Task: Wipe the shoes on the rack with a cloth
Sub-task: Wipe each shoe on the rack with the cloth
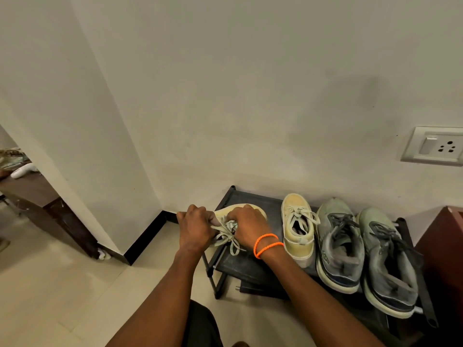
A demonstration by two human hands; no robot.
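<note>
Yellow canvas marks the shoe in hand (253, 210), which sits at the left end of the rack's (253, 265) top shelf, partly over its edge. Both hands are on it. The left hand (196, 227) is curled closed along the shoe's left side, steadying it. The right hand (248, 227), with orange bands (266, 244) at the wrist, is closed over the laces (229, 237), with a small bunch of pale grey fabric showing under its fingers; this looks like the cloth (231, 225), though it is too crumpled against the laces to be sure.

Judging by this, wiping is under way on the first shoe from the left. Its mate (298, 227) stands just beside it, then two grey trainers (340, 249) (389, 261) further right, touching each other; whether any has been wiped cannot be told, but the trainers look dusty.

Both forearms reach forward and down from the bottom edge, converging on the shoe, wrists bent slightly inward.
</note>
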